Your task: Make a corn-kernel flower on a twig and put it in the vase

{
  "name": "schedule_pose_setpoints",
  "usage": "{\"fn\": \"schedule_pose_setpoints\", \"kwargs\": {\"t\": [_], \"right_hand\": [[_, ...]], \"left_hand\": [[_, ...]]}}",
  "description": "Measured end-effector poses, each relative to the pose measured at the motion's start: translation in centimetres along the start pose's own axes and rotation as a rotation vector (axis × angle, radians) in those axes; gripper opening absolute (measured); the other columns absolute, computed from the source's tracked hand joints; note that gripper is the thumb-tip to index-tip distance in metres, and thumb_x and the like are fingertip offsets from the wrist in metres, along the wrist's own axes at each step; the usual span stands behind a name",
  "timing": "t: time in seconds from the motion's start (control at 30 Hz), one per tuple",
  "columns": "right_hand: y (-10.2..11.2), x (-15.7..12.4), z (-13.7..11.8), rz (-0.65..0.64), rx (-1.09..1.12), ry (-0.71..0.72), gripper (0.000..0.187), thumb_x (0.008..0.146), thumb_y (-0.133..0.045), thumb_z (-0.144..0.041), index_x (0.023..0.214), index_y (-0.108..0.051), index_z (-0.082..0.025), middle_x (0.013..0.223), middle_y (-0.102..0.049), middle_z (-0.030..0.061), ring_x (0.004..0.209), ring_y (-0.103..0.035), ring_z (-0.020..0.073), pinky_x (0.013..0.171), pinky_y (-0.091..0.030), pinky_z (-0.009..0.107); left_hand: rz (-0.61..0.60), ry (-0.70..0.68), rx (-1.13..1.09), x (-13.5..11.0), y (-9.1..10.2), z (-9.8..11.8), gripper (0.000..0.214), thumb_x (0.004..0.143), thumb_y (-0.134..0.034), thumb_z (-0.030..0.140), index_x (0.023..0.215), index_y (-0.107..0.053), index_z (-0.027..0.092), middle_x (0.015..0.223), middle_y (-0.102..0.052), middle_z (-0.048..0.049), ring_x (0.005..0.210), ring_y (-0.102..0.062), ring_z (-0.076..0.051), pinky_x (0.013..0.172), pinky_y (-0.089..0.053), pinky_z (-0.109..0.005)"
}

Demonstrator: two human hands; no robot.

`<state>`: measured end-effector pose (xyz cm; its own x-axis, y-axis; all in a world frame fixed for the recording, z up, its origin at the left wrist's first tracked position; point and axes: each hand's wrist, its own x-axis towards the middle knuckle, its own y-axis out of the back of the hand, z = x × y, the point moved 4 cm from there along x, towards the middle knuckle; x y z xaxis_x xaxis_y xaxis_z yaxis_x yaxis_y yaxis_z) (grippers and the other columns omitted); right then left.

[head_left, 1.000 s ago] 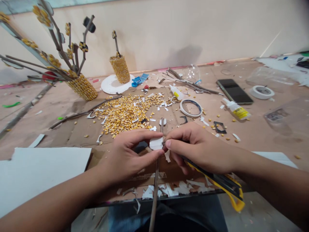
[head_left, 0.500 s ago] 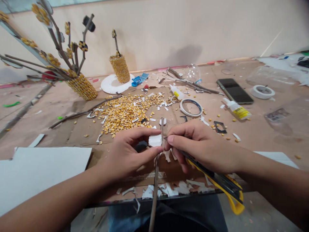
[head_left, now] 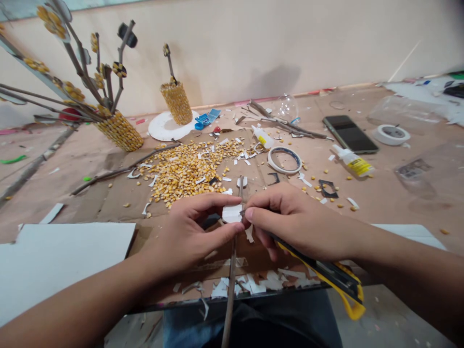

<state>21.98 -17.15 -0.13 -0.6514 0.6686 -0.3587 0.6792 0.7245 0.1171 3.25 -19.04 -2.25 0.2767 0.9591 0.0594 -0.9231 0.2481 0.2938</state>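
Pinching one white scrap (head_left: 232, 213), left hand (head_left: 190, 237) faces right hand (head_left: 290, 220) clasping one cutter (head_left: 326, 278) (yellow).

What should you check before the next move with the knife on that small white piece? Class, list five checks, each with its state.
1. Left hand pinches the white piece between thumb and forefinger: ok.
2. Right hand grips the utility knife, its tip at the piece: ok.
3. Left thumb away from the knife tip: not ok, it lies right beside it.
4. Blade length out: cannot tell, fingers hide it.
5. Space near the hands free of clutter: not ok, paper scraps and corn kernels lie close.
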Motion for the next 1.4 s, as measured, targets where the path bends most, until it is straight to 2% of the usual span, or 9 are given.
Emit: {"fn": "schedule_pose_setpoints", "kwargs": {"t": [0.23, 0.7, 1.0, 1.4], "right_hand": [[0.09, 0.02, -0.26, 0.012, -0.052, 0.021, 0.037, 0.1, -0.049, -0.025, 0.064, -0.06, -0.02, 0.052, -0.064, -0.003, 0.05, -0.062, 0.0104, 0.052, -0.043, 0.021], [0.32, -0.1, -0.35, 0.047, -0.145, 0.014, 0.038, 0.097, -0.049, -0.027, 0.061, -0.059, -0.021, 0.051, -0.065, -0.0017, 0.048, -0.057, 0.011, 0.052, -0.041, 0.022], [0.21, -0.39, -0.52, 0.041, -0.119, -0.007, 0.038, 0.095, -0.05, -0.027, 0.059, -0.058, -0.021, 0.049, -0.064, -0.0014, 0.045, -0.055, 0.0109, 0.048, -0.038, 0.021], [0.18, -0.13, -0.01, 0.021, -0.087, -0.012, 0.038, 0.098, -0.052, -0.032, 0.062, -0.06, -0.02, 0.051, -0.065, -0.001, 0.046, -0.057, 0.0117, 0.048, -0.04, 0.021]], "left_hand": [[0.019, 0.026, 0.005, -0.02, 0.05, -0.04, 0.034, 0.084, -0.087, 0.036, 0.116, -0.083, 0.023, 0.106, -0.083, -0.0097, 0.094, -0.078, -0.025, 0.079, -0.066, -0.034], [0.021, 0.012, 0.022, -0.01, 0.16, 0.07, 0.035, 0.084, -0.087, 0.035, 0.117, -0.083, 0.022, 0.102, -0.083, -0.0095, 0.086, -0.078, -0.022, 0.07, -0.065, -0.031], [0.046, -0.01, 0.018, 0.02, 0.27, -0.15, 0.036, 0.083, -0.088, 0.035, 0.117, -0.083, 0.024, 0.106, -0.083, -0.009, 0.089, -0.077, -0.022, 0.076, -0.065, -0.031], [0.014, -0.001, 0.015, 0.04, 0.17, -0.08, 0.034, 0.085, -0.087, 0.034, 0.117, -0.082, 0.024, 0.107, -0.083, -0.0093, 0.092, -0.078, -0.023, 0.074, -0.064, -0.031]]}}
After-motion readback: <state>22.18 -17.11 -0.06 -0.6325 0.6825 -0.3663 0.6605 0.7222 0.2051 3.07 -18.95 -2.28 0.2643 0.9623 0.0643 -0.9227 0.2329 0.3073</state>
